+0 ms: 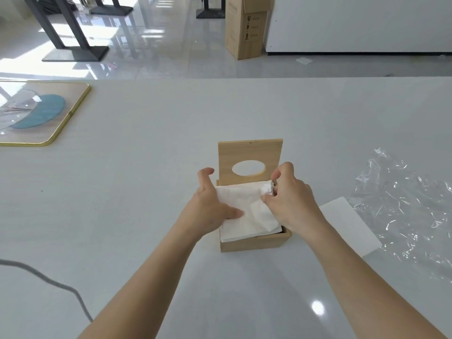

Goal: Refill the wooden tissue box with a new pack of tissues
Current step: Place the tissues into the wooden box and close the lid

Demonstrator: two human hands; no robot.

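A wooden tissue box (256, 242) stands in the middle of the white table, its lid (249, 152) with an oval hole raised upright at the back. A white stack of tissues (247, 211) lies in the box's open top, sticking out above the rim. My left hand (210, 204) presses on the stack's left side, thumb on top. My right hand (291, 194) pinches the stack's right far corner, where the tissue is crumpled.
Crumpled clear plastic wrap (403, 206) lies on the table to the right, with a flat white sheet (349, 223) beside the box. A gold-rimmed tray (46, 111) sits far left. A grey cable (56, 287) crosses the near left. Beyond the table edge stands a cardboard carton (247, 28).
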